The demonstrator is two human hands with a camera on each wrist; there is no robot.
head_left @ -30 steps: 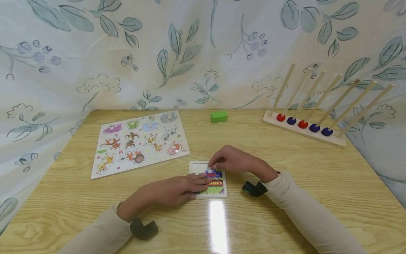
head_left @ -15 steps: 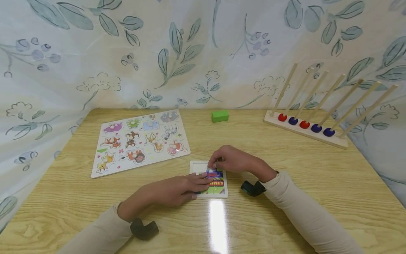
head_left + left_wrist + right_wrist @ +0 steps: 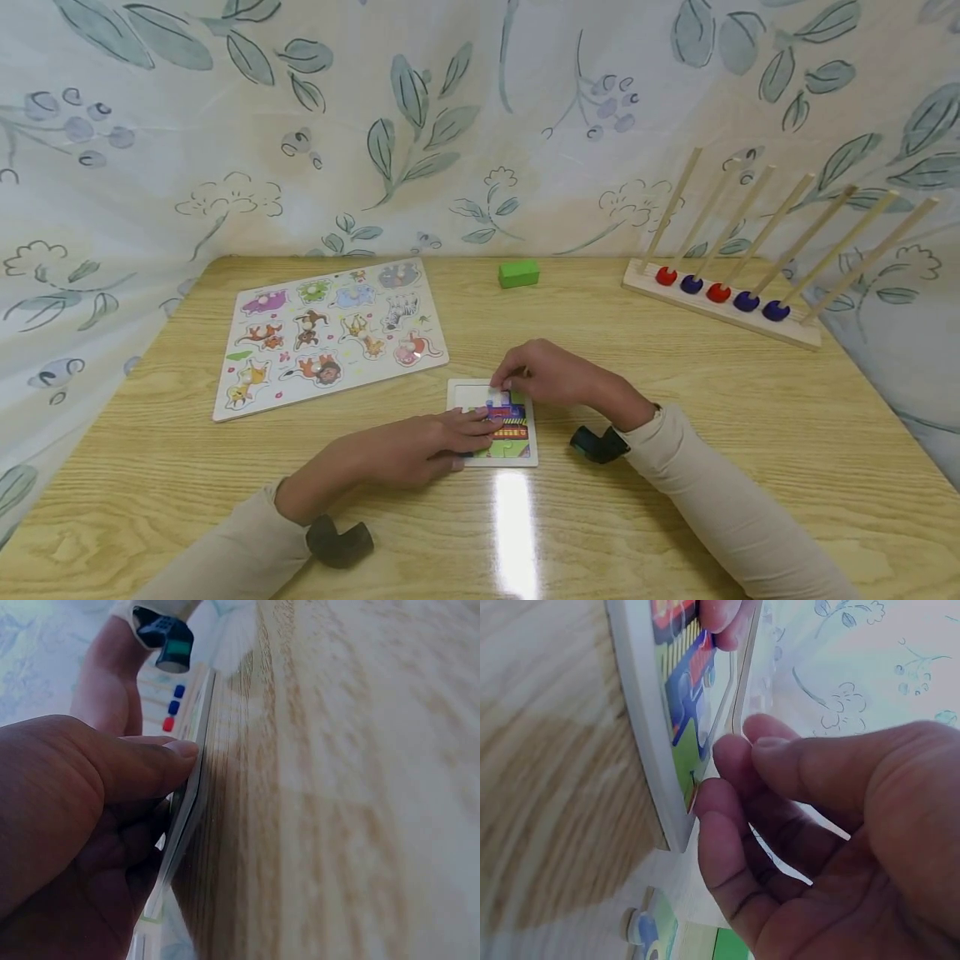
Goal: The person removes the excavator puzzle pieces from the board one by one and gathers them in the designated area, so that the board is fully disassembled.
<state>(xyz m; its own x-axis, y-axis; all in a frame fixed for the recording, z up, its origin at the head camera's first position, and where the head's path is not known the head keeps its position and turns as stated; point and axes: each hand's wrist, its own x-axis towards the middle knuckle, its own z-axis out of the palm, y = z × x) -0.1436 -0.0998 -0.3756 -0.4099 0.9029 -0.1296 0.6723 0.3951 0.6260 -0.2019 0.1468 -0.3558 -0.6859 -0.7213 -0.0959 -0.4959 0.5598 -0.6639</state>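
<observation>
A small square jigsaw puzzle point(image 3: 510, 451) in a white frame lies on the table, with a colourful train-like picture. My left hand point(image 3: 420, 446) rests across its left part, fingers straight over the pieces. In the left wrist view, the thumb point(image 3: 182, 748) of that hand touches the frame's edge. At the top of the puzzle, my right hand point(image 3: 555, 375) has its fingers curled, with thumb and index tips close together by a pale piece point(image 3: 501, 397). The right wrist view shows these fingertips point(image 3: 731, 754) near the frame's corner; whether they pinch a piece is hidden.
An animal peg puzzle board point(image 3: 337, 333) lies at the back left. A green block point(image 3: 518, 273) stands near the back edge. On the right is a wooden rod stand point(image 3: 720, 310) with red and blue beads. A floral cloth point(image 3: 480, 125) hangs behind the table.
My right fingertips shift slightly at the puzzle's top, and more of the green piece in its upper right corner shows. My left hand stays in place.
</observation>
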